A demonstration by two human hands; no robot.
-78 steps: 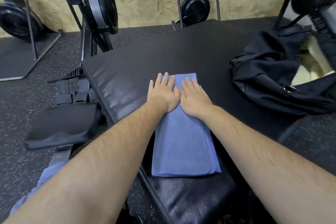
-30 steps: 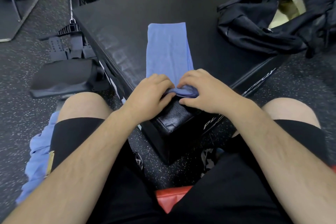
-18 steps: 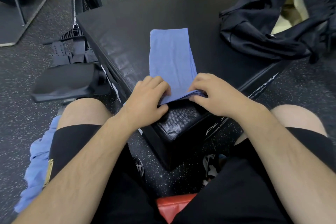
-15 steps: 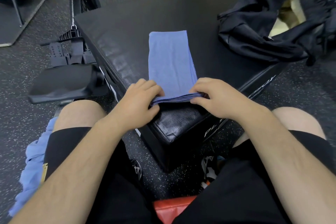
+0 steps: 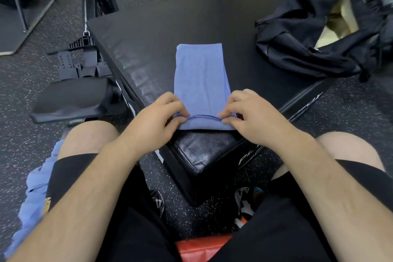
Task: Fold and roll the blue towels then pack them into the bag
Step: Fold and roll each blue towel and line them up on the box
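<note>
A: Which step is in hand?
B: The roll, I'd judge, at its very start. The blue towel [image 5: 200, 78] lies folded into a long narrow strip on the black padded box [image 5: 148, 17], and its near end is turned up over itself into a first small lip

A: And the hands?
B: The left hand [image 5: 157, 121] pinches the left corner of that lip between thumb and curled fingers. The right hand [image 5: 253, 117] pinches the right corner the same way

A: What does the next move call for?
B: Probably tucking the lip under and pushing away evenly with both hands, so the roll stays tight and square to the strip. Uneven pressure would likely cone it

A: And the bag?
B: The black bag [image 5: 308, 49] slumps at the far right of the box, well apart from the towel. Its mouth gapes on a pale lining. I see no towel inside, though most of the inside is hidden. A second towel [image 5: 36, 198] lies crumpled on the floor by the person's left leg, not yet folded
</note>
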